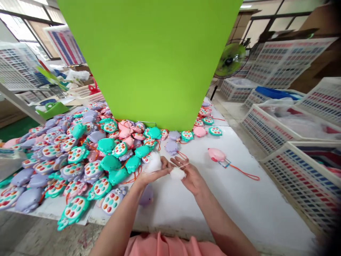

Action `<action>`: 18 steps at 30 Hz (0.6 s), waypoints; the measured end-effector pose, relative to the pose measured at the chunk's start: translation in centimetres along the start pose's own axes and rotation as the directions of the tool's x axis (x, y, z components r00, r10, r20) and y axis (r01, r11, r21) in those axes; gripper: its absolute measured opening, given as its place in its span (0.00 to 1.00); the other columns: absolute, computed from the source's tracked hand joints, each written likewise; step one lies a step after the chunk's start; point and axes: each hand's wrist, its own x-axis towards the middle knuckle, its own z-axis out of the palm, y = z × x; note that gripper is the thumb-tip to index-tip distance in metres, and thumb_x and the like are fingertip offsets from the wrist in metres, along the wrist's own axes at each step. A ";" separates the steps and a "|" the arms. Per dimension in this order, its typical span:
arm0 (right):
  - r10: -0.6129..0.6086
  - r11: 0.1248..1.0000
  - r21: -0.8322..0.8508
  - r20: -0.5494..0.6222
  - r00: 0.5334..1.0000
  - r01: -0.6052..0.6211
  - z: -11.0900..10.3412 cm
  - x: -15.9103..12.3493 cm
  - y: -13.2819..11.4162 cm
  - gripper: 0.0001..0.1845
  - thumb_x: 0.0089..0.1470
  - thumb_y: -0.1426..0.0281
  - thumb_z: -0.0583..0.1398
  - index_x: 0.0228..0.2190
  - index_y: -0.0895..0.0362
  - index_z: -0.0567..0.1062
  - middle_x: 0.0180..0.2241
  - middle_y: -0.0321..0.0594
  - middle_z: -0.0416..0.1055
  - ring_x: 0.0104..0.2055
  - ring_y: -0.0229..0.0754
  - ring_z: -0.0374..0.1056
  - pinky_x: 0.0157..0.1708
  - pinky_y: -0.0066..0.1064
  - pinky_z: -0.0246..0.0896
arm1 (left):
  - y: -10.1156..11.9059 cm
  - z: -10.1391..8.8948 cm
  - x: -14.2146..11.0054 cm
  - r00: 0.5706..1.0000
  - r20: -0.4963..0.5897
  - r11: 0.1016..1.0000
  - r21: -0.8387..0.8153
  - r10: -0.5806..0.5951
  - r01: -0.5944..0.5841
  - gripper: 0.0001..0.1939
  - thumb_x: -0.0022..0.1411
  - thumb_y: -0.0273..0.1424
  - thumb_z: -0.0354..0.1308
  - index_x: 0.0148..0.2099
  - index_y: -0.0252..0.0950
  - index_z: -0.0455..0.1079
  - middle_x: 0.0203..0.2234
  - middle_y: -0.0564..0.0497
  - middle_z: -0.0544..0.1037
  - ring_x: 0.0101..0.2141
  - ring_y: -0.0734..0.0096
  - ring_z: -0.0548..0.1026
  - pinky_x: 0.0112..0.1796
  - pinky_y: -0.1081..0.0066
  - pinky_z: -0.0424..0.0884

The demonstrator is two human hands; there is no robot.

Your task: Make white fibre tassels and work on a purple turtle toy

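My left hand [163, 170] is closed, with a white fluffy wad [153, 162] that looks like cotton or fibre stuffing at its fingers. My right hand [191, 177] is beside it, fingers bent around a smaller white tuft [177, 173]. A thin pale strand seems to cross the right fingers. Just beyond my hands is a purple toy [171, 146] with an orange cord. Another purple toy [146, 195] lies under my left wrist, partly hidden. To the right, a pink toy [216, 154] with an orange cord loop rests on the white table [229, 199].
A large pile of turtle-like toys [77, 156] with coloured buttons covers the table's left side. A tall green panel [160, 64] stands across the back, more toys along its foot. White plastic crates [306, 177] are stacked at the right, near a fan [230, 60].
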 end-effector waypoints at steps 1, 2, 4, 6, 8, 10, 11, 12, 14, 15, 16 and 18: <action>0.048 0.999 -0.018 -0.014 0.999 -0.048 -0.1 0.1 0.1 0.25 0.40 0.55 0.67 0.39 0.57 0.74 0.44 0.48 0.72 0.45 0.50 0.68 0.41 0.39 0.65 | 0.0 0.1 -0.1 0.996 0.087 0.997 0.077 -0.023 0.016 0.14 0.38 0.25 0.71 0.23 0.35 0.66 0.22 0.52 0.72 0.24 0.71 0.70 0.28 0.71 0.67; 0.091 0.995 -0.040 -0.014 0.996 -0.091 -0.2 0.2 0.2 0.22 0.41 0.58 0.67 0.37 0.58 0.75 0.40 0.47 0.74 0.41 0.48 0.70 0.38 0.36 0.66 | -0.1 0.3 -0.1 0.986 0.158 0.989 0.145 -0.044 0.021 0.14 0.38 0.25 0.71 0.25 0.36 0.67 0.22 0.53 0.72 0.24 0.71 0.70 0.28 0.72 0.67; 0.129 0.987 -0.100 0.011 0.992 -0.127 -0.4 0.4 0.1 0.16 0.41 0.63 0.67 0.32 0.60 0.76 0.31 0.42 0.75 0.33 0.42 0.70 0.32 0.30 0.64 | -0.1 0.7 -0.2 0.979 0.200 0.976 0.216 -0.041 -0.003 0.14 0.40 0.26 0.70 0.28 0.37 0.68 0.24 0.53 0.73 0.26 0.71 0.71 0.30 0.71 0.68; 0.098 0.980 -0.176 0.002 0.995 -0.096 -0.9 0.4 -0.3 0.12 0.39 0.66 0.68 0.26 0.60 0.76 0.25 0.38 0.72 0.27 0.37 0.66 0.27 0.27 0.61 | -0.3 1.1 -0.4 0.993 0.117 0.972 0.229 0.018 -0.044 0.13 0.41 0.26 0.69 0.30 0.38 0.69 0.25 0.52 0.74 0.28 0.69 0.71 0.32 0.71 0.68; 0.027 0.972 -0.233 -0.066 0.997 -0.042 -1.8 -0.3 -1.2 0.11 0.38 0.66 0.68 0.23 0.60 0.74 0.22 0.35 0.70 0.24 0.35 0.64 0.26 0.26 0.60 | -0.7 1.3 -0.5 0.999 -0.011 0.966 0.256 0.045 -0.041 0.14 0.38 0.24 0.70 0.29 0.37 0.70 0.26 0.52 0.74 0.30 0.68 0.72 0.34 0.71 0.68; -0.075 0.969 -0.242 -0.121 0.990 0.044 -3.1 -1.8 -2.5 0.11 0.39 0.66 0.68 0.23 0.59 0.74 0.23 0.34 0.70 0.28 0.36 0.66 0.33 0.29 0.63 | -1.5 1.1 -0.6 0.989 -0.147 0.958 0.287 0.029 0.015 0.16 0.35 0.24 0.71 0.28 0.37 0.71 0.26 0.52 0.75 0.31 0.67 0.72 0.35 0.71 0.68; -0.132 0.967 -0.236 -0.132 0.982 0.098 -3.9 -3.1 -3.2 0.11 0.40 0.65 0.67 0.24 0.58 0.74 0.25 0.34 0.71 0.31 0.37 0.67 0.38 0.32 0.64 | -2.0 0.8 -0.5 0.981 -0.196 0.952 0.302 0.001 0.059 0.16 0.34 0.25 0.71 0.29 0.36 0.71 0.26 0.52 0.75 0.31 0.66 0.72 0.35 0.70 0.68; -0.181 0.961 -0.235 -0.139 0.974 0.145 -4.8 -4.7 -3.9 0.10 0.41 0.65 0.67 0.25 0.57 0.74 0.27 0.34 0.71 0.33 0.38 0.68 0.41 0.35 0.64 | -2.6 0.5 -0.4 0.973 -0.228 0.944 0.316 -0.023 0.096 0.17 0.34 0.26 0.71 0.30 0.35 0.71 0.27 0.51 0.75 0.31 0.65 0.72 0.36 0.68 0.69; -0.256 0.940 -0.268 -0.143 0.956 0.212 -6.7 -8.9 -5.3 0.10 0.42 0.64 0.66 0.26 0.56 0.74 0.29 0.34 0.71 0.34 0.39 0.68 0.43 0.39 0.64 | -4.0 -0.1 -0.2 0.962 -0.270 0.932 0.337 -0.040 0.133 0.20 0.37 0.29 0.70 0.35 0.34 0.70 0.29 0.50 0.75 0.32 0.65 0.73 0.36 0.66 0.70; -0.278 0.926 -0.302 -0.139 0.951 0.227 -7.7 -11.4 -5.8 0.10 0.43 0.63 0.66 0.26 0.56 0.74 0.30 0.35 0.71 0.33 0.39 0.68 0.43 0.41 0.64 | -4.6 -0.4 -0.1 0.955 -0.295 0.935 0.333 -0.022 0.124 0.23 0.39 0.30 0.69 0.40 0.34 0.70 0.33 0.48 0.75 0.34 0.64 0.74 0.37 0.66 0.70; -0.291 0.911 -0.341 -0.129 0.948 0.233 -8.7 -14.0 -6.1 0.11 0.43 0.62 0.66 0.25 0.56 0.74 0.29 0.35 0.70 0.32 0.39 0.68 0.41 0.42 0.65 | -5.1 -0.6 -0.2 0.943 -0.334 0.937 0.333 0.011 0.107 0.27 0.40 0.30 0.69 0.45 0.35 0.68 0.39 0.46 0.74 0.37 0.64 0.74 0.39 0.66 0.70; -0.273 0.877 -0.434 -0.102 0.956 0.204 -11.1 -19.4 -5.9 0.14 0.43 0.59 0.66 0.24 0.57 0.74 0.27 0.38 0.70 0.30 0.41 0.68 0.37 0.42 0.65 | -5.8 -0.3 -0.7 0.904 -0.409 0.918 0.394 0.121 0.055 0.34 0.43 0.30 0.67 0.53 0.38 0.62 0.50 0.43 0.67 0.45 0.62 0.72 0.42 0.66 0.70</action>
